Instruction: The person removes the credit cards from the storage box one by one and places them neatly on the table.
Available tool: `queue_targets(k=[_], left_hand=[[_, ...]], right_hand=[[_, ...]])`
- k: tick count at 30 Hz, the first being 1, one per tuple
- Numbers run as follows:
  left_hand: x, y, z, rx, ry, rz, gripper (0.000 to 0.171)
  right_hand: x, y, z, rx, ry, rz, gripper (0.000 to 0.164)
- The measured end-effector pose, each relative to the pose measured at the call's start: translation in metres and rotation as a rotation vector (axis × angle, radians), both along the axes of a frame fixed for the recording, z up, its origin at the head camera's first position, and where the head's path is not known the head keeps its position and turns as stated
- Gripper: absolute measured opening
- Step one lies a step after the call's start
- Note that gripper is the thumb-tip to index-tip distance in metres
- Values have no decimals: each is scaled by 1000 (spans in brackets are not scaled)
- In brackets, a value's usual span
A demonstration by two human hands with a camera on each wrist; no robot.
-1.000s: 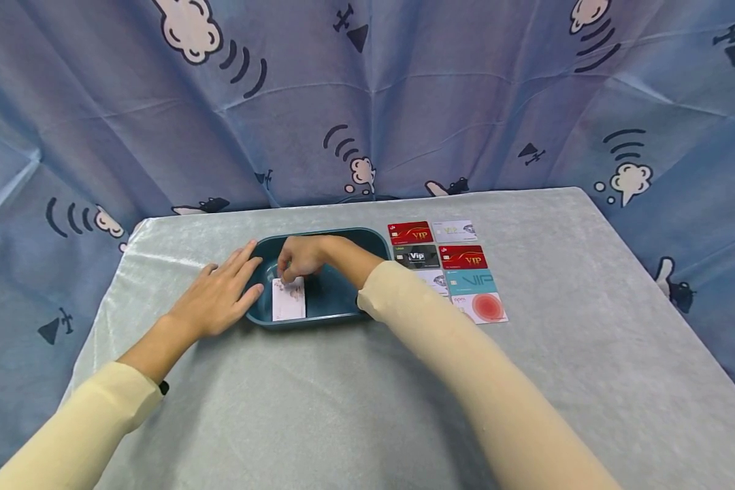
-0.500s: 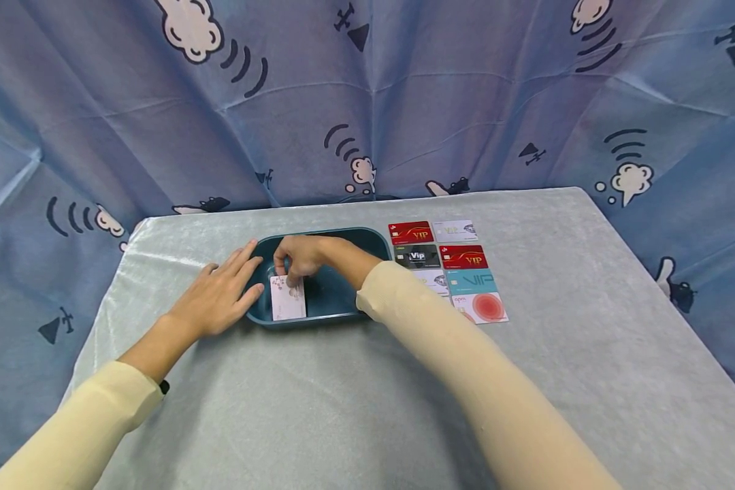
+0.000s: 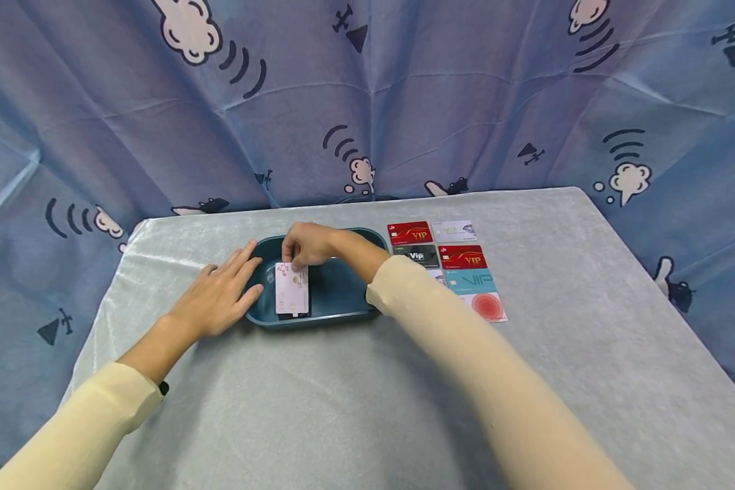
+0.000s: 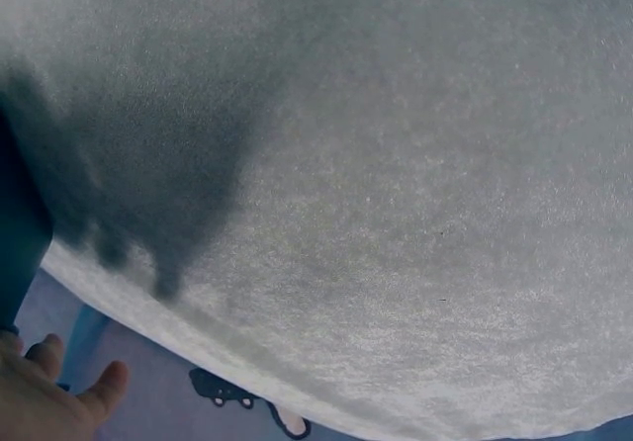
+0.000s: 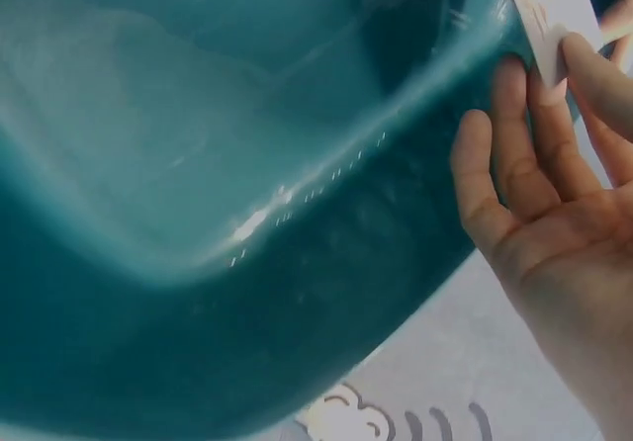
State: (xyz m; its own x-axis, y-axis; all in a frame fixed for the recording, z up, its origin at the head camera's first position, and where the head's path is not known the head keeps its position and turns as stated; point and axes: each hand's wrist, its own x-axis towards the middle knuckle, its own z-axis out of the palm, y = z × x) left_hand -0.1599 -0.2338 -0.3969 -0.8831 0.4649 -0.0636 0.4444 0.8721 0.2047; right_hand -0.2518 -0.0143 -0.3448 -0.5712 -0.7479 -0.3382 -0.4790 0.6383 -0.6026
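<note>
In the head view, a white card (image 3: 291, 294) with a small floral print is pinched at its far end by my right hand (image 3: 312, 243), over the left part of a dark teal plastic basin (image 3: 343, 291). A dark card (image 3: 295, 316) shows beneath its near edge. The right wrist view has the thumb and fingertips of the right hand (image 5: 564, 204) gripping one end of the white card (image 5: 554, 11). My left hand (image 3: 220, 296) rests against the basin's left rim with its fingers extended. Only part of that hand (image 4: 49, 392) appears in the left wrist view.
Right of the basin, several cards lie in two columns, among them a red VIP card (image 3: 410, 233), a black one (image 3: 418, 256) and a teal one (image 3: 470, 281). A pale cloth covers the table (image 3: 269, 408). A blue patterned curtain (image 3: 404, 102) hangs behind.
My right hand has lifted the white card and shifted it slightly back and right, uncovering a dark card beneath. My left hand has stayed in place.
</note>
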Motion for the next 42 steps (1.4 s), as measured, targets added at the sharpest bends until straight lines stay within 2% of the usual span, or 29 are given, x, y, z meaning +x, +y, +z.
queue_targets(k=[6, 14, 20, 24, 31, 36, 42], left_hand=[[1, 0, 0, 1, 1, 1, 59], [2, 0, 1, 10, 5, -4, 59], [2, 0, 1, 7, 11, -7, 59], [2, 0, 1, 7, 11, -7, 59], [2, 0, 0, 19, 29, -13, 58], [2, 1, -1, 24, 40, -17, 58], [2, 0, -1, 27, 35, -15, 58]], right_hand=[[-7, 16, 7, -55, 12, -69, 10], [-16, 46, 24, -77, 33, -91, 9], [-17, 70, 36, -82, 45, -110, 10], [-14, 84, 43, -53, 56, -102, 15], [-5, 109, 59, -36, 73, -64, 35], [3, 127, 71, -65, 79, -100, 45], [15, 147, 78, -155, 103, -150, 45]])
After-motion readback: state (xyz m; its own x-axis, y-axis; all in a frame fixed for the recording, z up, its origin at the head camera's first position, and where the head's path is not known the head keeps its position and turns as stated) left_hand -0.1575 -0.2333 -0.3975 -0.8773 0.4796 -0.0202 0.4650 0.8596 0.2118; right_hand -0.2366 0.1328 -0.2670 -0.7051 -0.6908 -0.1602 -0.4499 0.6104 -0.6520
